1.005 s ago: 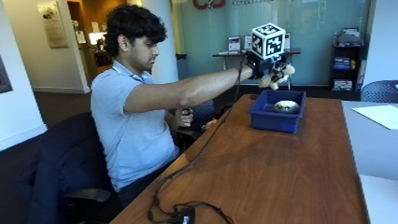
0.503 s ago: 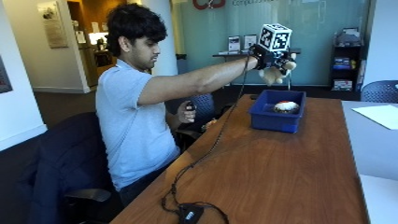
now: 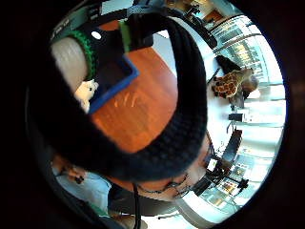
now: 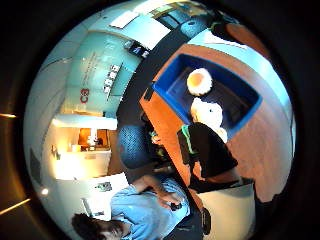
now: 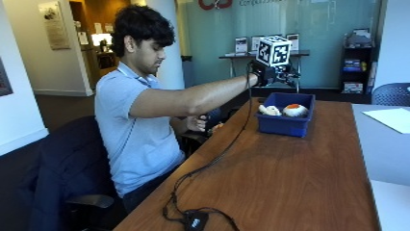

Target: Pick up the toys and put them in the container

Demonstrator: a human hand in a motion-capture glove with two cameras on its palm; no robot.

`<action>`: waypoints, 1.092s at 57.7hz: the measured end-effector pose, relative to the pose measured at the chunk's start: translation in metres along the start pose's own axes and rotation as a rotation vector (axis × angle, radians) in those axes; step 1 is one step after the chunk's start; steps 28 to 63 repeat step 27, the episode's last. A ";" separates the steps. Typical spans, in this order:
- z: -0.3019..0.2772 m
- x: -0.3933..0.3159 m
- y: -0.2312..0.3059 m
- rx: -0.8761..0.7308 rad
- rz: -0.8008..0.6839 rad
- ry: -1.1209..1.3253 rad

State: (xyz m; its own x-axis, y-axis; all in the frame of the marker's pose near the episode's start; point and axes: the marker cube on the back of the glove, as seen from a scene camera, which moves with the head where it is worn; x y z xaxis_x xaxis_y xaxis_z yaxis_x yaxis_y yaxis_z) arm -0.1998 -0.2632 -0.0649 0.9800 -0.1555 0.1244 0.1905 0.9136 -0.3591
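Toys point(image 5: 284, 110), one cream, one orange-topped, fill blue container point(image 5: 286, 123).

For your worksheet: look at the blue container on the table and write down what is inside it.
Inside the blue container lie two toys: a cream plush toy and a round white toy with an orange top. The container's near wall hides their lower parts and its floor.

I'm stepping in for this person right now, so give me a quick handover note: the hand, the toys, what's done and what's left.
Gloved right hand: raised above the blue container, holding nothing that I can see; fingers unclear.
Toys: a cream plush toy and a round white toy with an orange top lie in the container, at the far end of the wooden table.
Done: both are in.
Left: no other toy in view.
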 end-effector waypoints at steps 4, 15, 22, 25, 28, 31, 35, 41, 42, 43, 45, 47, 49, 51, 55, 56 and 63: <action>0.005 0.013 0.014 -0.010 0.016 0.008; 0.032 0.044 0.051 -0.058 0.040 -0.006; 0.054 0.066 0.082 -0.083 0.045 -0.005; 0.061 0.075 0.093 -0.085 0.052 -0.006; 0.063 0.078 0.097 -0.087 0.056 -0.009; 0.063 0.078 0.097 -0.087 0.056 -0.009; 0.063 0.078 0.097 -0.087 0.056 -0.009; 0.063 0.078 0.097 -0.087 0.056 -0.009; 0.063 0.078 0.097 -0.087 0.056 -0.009; 0.063 0.078 0.097 -0.087 0.056 -0.009; 0.063 0.078 0.097 -0.087 0.056 -0.009; 0.063 0.078 0.097 -0.087 0.056 -0.009; 0.063 0.078 0.097 -0.087 0.056 -0.009; 0.063 0.078 0.097 -0.087 0.056 -0.009; 0.063 0.078 0.097 -0.087 0.056 -0.009; 0.063 0.078 0.097 -0.087 0.056 -0.009; 0.063 0.078 0.097 -0.087 0.056 -0.009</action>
